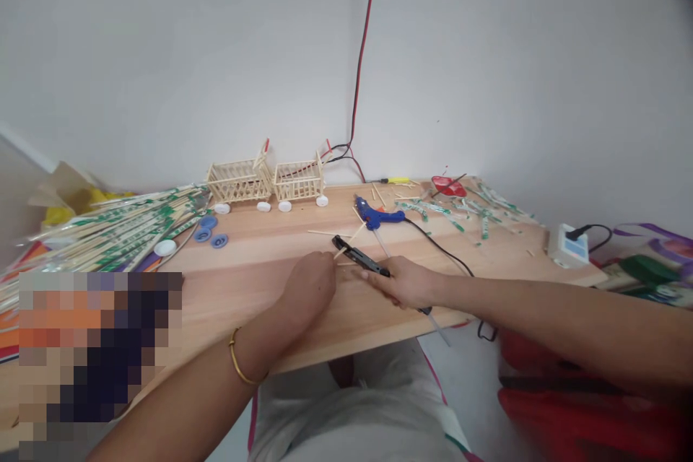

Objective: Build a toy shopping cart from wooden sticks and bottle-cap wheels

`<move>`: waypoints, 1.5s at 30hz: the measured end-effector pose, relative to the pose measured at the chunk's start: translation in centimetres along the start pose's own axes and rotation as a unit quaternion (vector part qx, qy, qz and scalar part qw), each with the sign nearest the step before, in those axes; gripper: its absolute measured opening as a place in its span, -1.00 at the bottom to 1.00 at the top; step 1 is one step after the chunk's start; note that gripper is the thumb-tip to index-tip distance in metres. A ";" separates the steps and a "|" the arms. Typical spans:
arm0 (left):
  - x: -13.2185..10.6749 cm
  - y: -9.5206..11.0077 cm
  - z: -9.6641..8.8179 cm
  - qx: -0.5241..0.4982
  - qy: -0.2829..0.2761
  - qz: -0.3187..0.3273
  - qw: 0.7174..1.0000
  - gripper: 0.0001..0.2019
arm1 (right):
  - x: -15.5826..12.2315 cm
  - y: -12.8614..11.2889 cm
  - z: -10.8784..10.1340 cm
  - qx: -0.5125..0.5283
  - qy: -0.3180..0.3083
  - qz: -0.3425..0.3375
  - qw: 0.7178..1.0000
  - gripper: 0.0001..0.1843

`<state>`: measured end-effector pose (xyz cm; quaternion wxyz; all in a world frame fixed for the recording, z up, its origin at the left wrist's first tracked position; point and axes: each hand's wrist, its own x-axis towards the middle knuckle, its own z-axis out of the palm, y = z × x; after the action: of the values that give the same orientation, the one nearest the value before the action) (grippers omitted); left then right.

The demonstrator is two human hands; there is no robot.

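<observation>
Pale wooden surface [238,267], and just nearside of the blue glue gun [373,215], the left hand [311,281] has its grip closed on a thin stick [357,234]; the right hand [407,283] wraps a black cutter [364,259]. Loose pinching could let the stick twist.

Black hand tool [368,260], pale-tan stick [357,234], blue glue gun [382,216], red-and-black cable [358,61]

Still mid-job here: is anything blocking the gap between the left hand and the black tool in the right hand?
Nothing visible. The left hand holds a thin wooden stick that crosses the black tool near its tip. The blue glue gun lies beyond, not between.
</observation>
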<state>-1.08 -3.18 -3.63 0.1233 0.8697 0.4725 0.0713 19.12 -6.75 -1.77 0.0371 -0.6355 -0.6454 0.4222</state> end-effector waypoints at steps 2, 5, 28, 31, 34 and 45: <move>0.0 -0.1 0.1 -0.010 0.003 0.001 1.000 -0.69 | 0.1 0.0 0.0 0.012 -0.007 0.018 1.000 -0.33; -0.1 -0.2 0.4 -0.023 0.003 0.011 1.000 -0.70 | 0.0 -0.3 -0.2 0.050 -0.034 0.036 0.998 -0.31; 0.1 0.0 1.1 0.016 -0.003 0.020 1.000 -0.72 | -0.2 -1.4 -1.0 -0.112 0.008 0.025 0.993 -0.27; 0.3 -0.1 0.9 0.015 -0.003 0.024 1.000 -0.72 | 0.0 -1.2 -1.0 -0.065 -0.016 0.062 0.996 -0.24; 0.3 -0.4 0.8 0.009 0.002 0.024 1.000 -0.70 | -0.2 -1.0 -1.1 -0.038 -0.034 0.065 0.997 -0.22; 0.5 -0.7 0.3 -0.046 0.006 0.006 0.999 -0.68 | -3.4 2.9 -5.4 -0.152 0.106 0.003 0.983 -0.32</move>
<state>-1.28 -2.50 -4.12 0.1602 0.8656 0.4640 0.0990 25.20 -7.40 1.65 0.0071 -0.6765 -0.6927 0.2498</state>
